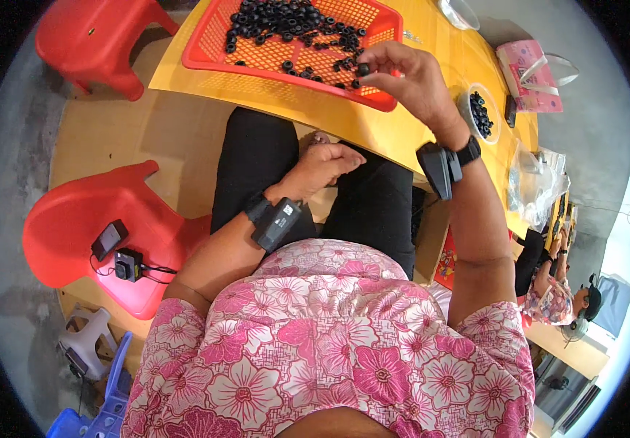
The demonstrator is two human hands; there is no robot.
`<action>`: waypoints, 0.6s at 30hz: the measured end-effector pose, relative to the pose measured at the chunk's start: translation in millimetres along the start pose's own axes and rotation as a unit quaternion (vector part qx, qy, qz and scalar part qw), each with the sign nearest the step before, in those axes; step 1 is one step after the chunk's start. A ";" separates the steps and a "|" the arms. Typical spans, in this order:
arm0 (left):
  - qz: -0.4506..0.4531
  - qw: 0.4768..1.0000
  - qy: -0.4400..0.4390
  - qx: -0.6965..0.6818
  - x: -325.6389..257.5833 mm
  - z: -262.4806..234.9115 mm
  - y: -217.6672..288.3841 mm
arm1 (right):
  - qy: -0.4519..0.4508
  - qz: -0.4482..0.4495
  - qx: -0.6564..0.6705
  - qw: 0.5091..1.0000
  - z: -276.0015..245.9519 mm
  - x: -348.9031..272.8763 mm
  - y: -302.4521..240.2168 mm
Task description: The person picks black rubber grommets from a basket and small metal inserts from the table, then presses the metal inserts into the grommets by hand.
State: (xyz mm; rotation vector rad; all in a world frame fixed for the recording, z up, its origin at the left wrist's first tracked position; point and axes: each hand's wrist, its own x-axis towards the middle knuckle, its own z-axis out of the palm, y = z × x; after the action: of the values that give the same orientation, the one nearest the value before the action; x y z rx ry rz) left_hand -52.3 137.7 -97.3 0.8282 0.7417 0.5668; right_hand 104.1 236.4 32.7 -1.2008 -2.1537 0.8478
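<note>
My right hand (415,82) is over the near right corner of a red plastic mesh basket (285,71). Its thumb and forefinger pinch a small black ring-shaped part (363,69). Inside the basket lie many more loose black parts (278,18), heaped toward the far side and scattered nearer to me. My left hand (323,166) is held low above my lap, just off the table's near edge. Its fingers are pressed together, and whatever they may hold is hidden.
The basket stands on a yellow table (205,91). To the right are a round white bowl (466,109) of black parts, a pink bag (537,77) and clear plastic bags (537,182). Red chairs (81,219) stand at left, one bearing small devices. Another person (552,296) sits far right.
</note>
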 end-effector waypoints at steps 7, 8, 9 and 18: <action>0.076 0.985 -0.008 -0.156 10.0 -15.0 -29.6 | 0.019 0.077 0.368 0.926 27.9 -72.7 25.4; 0.071 0.985 -0.008 -0.160 9.8 -17.4 -35.7 | 0.021 0.088 0.398 0.913 36.6 -81.3 30.4; 0.105 0.979 -0.010 -0.173 9.3 -19.7 -41.8 | 0.020 0.094 0.399 0.912 45.1 -89.3 34.6; 0.222 0.972 0.061 -0.052 -5.6 -12.6 -38.1 | -0.063 0.218 0.568 0.791 88.2 -117.5 61.9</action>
State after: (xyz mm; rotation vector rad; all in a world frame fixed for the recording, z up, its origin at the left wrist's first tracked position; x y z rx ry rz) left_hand -59.4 118.2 -132.1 0.8712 0.6319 1.0561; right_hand 130.7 135.7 -88.0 -0.9248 -0.9679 2.0434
